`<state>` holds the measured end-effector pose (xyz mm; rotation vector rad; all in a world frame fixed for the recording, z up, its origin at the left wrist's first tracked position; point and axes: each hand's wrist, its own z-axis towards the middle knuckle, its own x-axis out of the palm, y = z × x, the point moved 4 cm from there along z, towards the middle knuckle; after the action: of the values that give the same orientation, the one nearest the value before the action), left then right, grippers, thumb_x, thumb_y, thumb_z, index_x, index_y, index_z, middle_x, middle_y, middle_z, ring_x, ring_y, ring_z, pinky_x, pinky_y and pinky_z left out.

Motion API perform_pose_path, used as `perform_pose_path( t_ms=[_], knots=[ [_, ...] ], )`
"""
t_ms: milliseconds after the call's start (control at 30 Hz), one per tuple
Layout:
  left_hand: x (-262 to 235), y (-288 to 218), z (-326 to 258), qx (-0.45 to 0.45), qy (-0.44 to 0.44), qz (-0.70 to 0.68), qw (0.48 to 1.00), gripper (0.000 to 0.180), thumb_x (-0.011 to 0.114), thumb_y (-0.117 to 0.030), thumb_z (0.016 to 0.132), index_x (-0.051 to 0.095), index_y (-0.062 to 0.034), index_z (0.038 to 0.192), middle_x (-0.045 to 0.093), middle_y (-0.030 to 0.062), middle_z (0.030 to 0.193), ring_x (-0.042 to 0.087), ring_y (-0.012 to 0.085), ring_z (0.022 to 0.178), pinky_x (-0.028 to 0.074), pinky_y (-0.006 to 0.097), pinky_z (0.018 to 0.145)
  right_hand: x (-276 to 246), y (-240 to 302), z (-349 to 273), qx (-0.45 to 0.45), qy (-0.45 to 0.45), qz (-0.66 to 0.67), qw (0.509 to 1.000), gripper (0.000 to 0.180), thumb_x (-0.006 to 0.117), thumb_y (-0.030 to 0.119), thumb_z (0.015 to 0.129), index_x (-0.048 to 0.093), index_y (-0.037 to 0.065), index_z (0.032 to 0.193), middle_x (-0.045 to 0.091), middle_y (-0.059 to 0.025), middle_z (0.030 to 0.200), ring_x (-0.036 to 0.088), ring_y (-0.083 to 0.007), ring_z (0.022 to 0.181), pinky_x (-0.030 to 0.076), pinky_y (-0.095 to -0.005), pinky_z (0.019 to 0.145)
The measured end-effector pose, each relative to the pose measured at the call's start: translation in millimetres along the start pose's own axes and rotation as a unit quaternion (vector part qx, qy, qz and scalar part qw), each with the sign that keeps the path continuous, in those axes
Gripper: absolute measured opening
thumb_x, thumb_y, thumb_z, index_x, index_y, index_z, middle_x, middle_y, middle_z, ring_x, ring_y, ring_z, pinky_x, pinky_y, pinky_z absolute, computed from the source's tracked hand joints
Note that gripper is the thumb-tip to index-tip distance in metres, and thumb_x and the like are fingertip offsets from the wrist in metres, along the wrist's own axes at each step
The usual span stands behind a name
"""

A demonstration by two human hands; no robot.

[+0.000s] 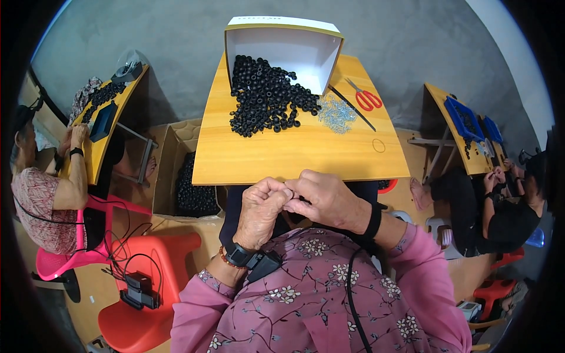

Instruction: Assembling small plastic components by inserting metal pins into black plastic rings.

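Observation:
My left hand point(261, 213) and my right hand point(334, 203) meet at the near edge of the yellow table point(294, 162). Both are closed, fingertips pinched together; whatever they hold is too small or hidden to name. Beyond them lies a heap of small black ring-shaped parts point(265, 100), spilling out of a white-lined box point(315, 53) tipped on its side. To the right of the heap are a scatter of small clear pieces point(336, 115), a thin black rod point(356, 110) and red-handled scissors point(368, 100). A thin loop point(378, 145) rests near the right side.
On the floor at left, a cardboard box point(168, 156) holds more black parts. A red chair point(144, 253) bears a black device with cables. People sit at a left table point(129, 94) and a right table point(438, 103), which carries blue trays point(456, 117).

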<state>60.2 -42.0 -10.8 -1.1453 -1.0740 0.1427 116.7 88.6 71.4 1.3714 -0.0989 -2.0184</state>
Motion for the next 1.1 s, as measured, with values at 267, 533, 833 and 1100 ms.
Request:
perform_pose_path(
  t_ms=[267, 533, 833, 1100],
  knots=[
    [2.9, -1.0, -1.7, 0.011, -0.012, -0.013, 1.0, 0.004, 0.062, -0.002, 0.094, 0.065, 0.0008, 0.092, 0.07, 0.0085, 0.087, 0.067, 0.0121, 0.078, 0.054, 0.025, 0.074, 1.4, -7.0, 3.5, 0.033, 0.097, -0.01, 0.995, 0.028, 0.069, 0.026, 0.085, 0.058, 0.002, 0.091, 0.059, -0.0144, 0.082, 0.061, -0.0346, 0.075, 0.049, -0.0444, 0.064],
    [8.1, -7.3, -4.0, -0.026, 0.003, -0.011, 1.0, 0.011, 0.06, -0.007, 0.097, 0.065, 0.0025, 0.096, 0.072, 0.0099, 0.086, 0.067, 0.0125, 0.074, 0.054, 0.026, 0.072, -2.2, -6.0, 5.3, 0.048, 0.108, -0.047, 0.992, 0.029, 0.069, 0.027, 0.084, 0.057, 0.001, 0.084, 0.058, -0.0158, 0.081, 0.061, -0.0359, 0.075, 0.049, -0.0453, 0.064],
    [7.7, -10.4, -5.3, 0.003, -0.003, 0.143, 0.99, 0.008, 0.063, -0.004, 0.095, 0.066, 0.003, 0.092, 0.07, 0.0063, 0.083, 0.064, 0.0087, 0.073, 0.052, 0.023, 0.069, -2.6, -5.2, 2.5, 0.007, 0.099, -0.026, 0.995, 0.026, 0.07, 0.023, 0.082, 0.056, 0.001, 0.084, 0.057, -0.0153, 0.079, 0.061, -0.0356, 0.074, 0.05, -0.0447, 0.064],
    [9.2, -11.1, -3.7, 0.019, 0.002, 0.162, 0.987, 0.006, 0.063, -0.002, 0.094, 0.065, 0.0032, 0.092, 0.069, 0.0053, 0.082, 0.062, 0.0078, 0.072, 0.051, 0.022, 0.07, 1.1, 7.4, -4.4, -0.015, 0.057, -0.118, 0.991, 0.023, 0.071, 0.017, 0.083, 0.055, 0.001, 0.086, 0.057, -0.0137, 0.079, 0.062, -0.033, 0.071, 0.05, -0.0422, 0.06]
  ],
)
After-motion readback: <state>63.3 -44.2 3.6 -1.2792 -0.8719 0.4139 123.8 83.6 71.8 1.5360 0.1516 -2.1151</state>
